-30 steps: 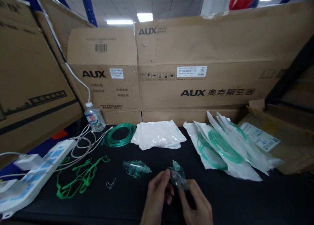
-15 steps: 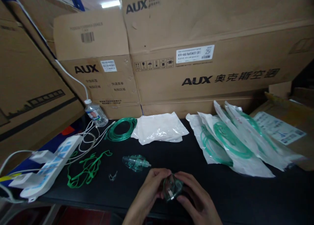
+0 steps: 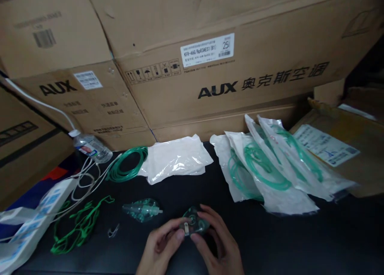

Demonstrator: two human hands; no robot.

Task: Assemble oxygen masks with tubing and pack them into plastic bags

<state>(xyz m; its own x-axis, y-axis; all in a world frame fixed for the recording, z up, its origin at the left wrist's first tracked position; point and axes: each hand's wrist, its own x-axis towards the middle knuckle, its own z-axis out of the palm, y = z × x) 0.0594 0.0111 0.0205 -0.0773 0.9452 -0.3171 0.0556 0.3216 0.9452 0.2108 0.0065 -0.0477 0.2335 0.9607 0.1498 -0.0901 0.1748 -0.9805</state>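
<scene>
Between my two hands is a clear green plastic oxygen mask (image 3: 198,224) with a small metal nose clip at its near left edge. My left hand (image 3: 163,243) pinches the mask's left side by the clip, thumb and forefinger closed on it. Fingers of my right hand (image 3: 219,239) wrap the right side, the thumb at the near edge. A second green mask (image 3: 142,210) with a pale connector lies on the black table to the left. Beyond it are a small clear plastic piece (image 3: 113,230) and a tangle of green elastic cord (image 3: 79,227).
Coiled green tubing (image 3: 127,165) and white packets (image 3: 177,159) lie at the back. Several bags of green tubing (image 3: 267,171) are on the right, beside an opened carton (image 3: 345,127). A bottle (image 3: 93,147) and a power strip (image 3: 39,223) stand left. Large cartons (image 3: 168,103) wall the back.
The view has swung right and down. The mask has been turned in my hands, so its metal clip now faces left, and my left fingers have shifted onto that edge.
</scene>
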